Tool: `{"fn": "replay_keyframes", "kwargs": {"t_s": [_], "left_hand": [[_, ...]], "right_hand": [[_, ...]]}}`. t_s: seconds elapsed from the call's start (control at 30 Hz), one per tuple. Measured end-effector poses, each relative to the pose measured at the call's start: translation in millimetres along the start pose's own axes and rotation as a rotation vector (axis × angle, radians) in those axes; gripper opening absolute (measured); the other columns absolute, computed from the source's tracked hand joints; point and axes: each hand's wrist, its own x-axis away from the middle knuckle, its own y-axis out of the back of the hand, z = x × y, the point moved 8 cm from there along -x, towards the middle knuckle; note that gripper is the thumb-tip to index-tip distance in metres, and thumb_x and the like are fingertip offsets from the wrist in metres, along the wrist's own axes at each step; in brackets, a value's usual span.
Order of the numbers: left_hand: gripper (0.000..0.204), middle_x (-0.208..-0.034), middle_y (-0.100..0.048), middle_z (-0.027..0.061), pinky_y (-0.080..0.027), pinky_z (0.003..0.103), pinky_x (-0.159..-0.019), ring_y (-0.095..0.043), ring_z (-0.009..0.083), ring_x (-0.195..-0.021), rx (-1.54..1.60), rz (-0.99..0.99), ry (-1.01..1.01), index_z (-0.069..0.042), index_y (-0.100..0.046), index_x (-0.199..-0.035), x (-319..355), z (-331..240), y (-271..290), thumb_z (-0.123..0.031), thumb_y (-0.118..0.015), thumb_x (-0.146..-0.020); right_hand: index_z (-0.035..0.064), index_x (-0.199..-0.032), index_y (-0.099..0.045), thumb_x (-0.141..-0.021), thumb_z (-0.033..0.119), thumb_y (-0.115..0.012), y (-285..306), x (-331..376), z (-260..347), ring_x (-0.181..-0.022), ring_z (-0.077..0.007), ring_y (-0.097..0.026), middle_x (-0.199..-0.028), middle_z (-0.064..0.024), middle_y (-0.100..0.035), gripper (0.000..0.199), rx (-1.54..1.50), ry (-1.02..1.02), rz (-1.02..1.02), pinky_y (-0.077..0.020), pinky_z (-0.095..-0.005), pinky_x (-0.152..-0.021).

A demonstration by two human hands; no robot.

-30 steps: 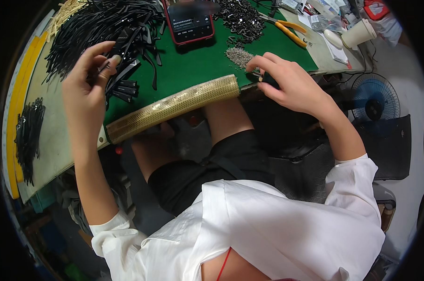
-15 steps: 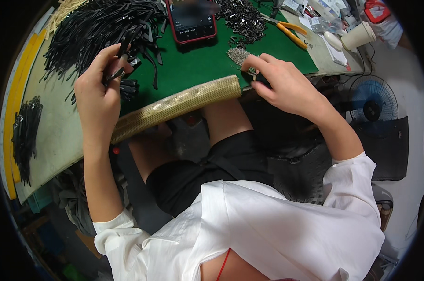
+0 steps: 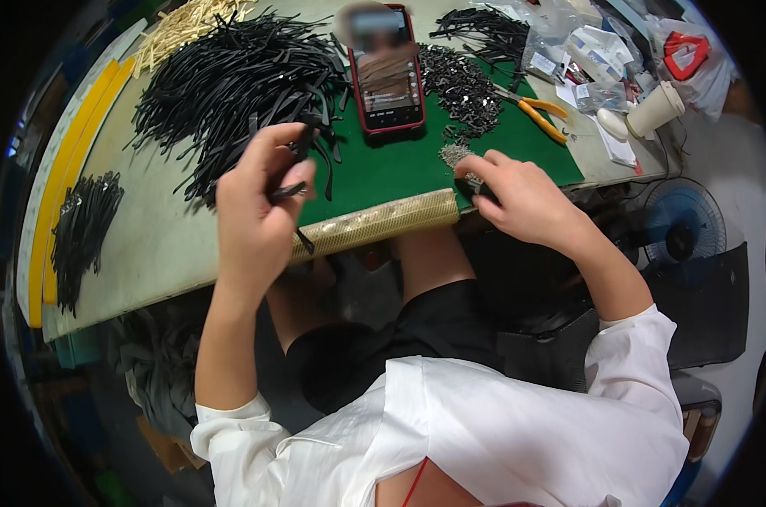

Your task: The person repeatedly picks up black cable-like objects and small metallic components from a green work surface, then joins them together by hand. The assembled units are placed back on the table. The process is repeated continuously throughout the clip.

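Note:
My left hand (image 3: 252,207) is closed around slim black pieces (image 3: 303,145) that look like eyeglass temples. Their ends stick out between thumb and fingers, a little blurred, over the near part of the green mat (image 3: 374,173). My right hand (image 3: 527,201) pinches a small dark object (image 3: 484,191), mostly hidden by the fingers, at the mat's near edge. Just beyond those fingertips lies a little heap of tiny grey metal parts (image 3: 456,155). A gold mesh-covered roll (image 3: 383,216) runs along the table's front edge between my hands.
A large pile of black temples (image 3: 231,84) covers the back left, with a smaller bundle (image 3: 85,228) near yellow strips (image 3: 74,182). Behind the mat stand a red-cased phone (image 3: 387,110), small black parts (image 3: 467,89) and orange-handled pliers (image 3: 542,118). A white cup (image 3: 656,110) stands right.
The view has shifted, so the table sits lower and further right. My left hand has come nearer my right hand, still holding the black pieces. The phone's screen shows a different picture.

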Motion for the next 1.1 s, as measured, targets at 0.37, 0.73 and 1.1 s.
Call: {"fn": "replay_keyframes", "kwargs": {"t_s": [0.37,0.73,1.1], "left_hand": [[0.031,-0.08,-0.067,0.016,-0.05,0.033,-0.056,-0.065,0.0289,-0.062,-0.196,-0.087,-0.209,-0.003,-0.066,-0.11,28.7,-23.4,-37.3,0.007,-0.065,-0.08],[0.047,-0.073,-0.062,0.0085,-0.046,0.034,-0.051,-0.061,0.0258,-0.059,-0.37,0.008,-0.333,-0.002,-0.063,-0.109,30.1,-29.3,-40.7,0.008,-0.063,-0.064],[0.047,-0.077,-0.067,0.0101,-0.051,0.04,-0.062,-0.066,0.0306,-0.069,-0.767,-0.008,-0.319,-0.008,-0.064,-0.115,22.6,-14.7,-38.7,0.004,-0.062,-0.07]], "right_hand": [[0.0105,-0.129,-0.054,-0.096,0.014,-0.061,-16.6,-4.9,74.9,-0.054,-0.0049,-0.054,-0.104,-0.0057,-0.055,0.035,-1.344,-0.049,0.079,-0.0428,-0.0186,-0.045],[0.0048,-0.12,-0.048,-0.101,0.022,-0.056,-30.4,-6.5,74.7,-0.048,-0.0057,-0.051,-0.076,-0.0025,-0.061,0.027,-1.462,-0.148,0.045,-0.0349,-0.0189,-0.04],[-0.0013,-0.127,-0.042,-0.088,0.016,-0.068,-22.9,-8.6,90.0,-0.065,-0.0373,-0.066,-0.081,-0.0187,-0.066,0.049,-0.379,0.122,-0.44,-0.0512,-0.0423,-0.059]]}}
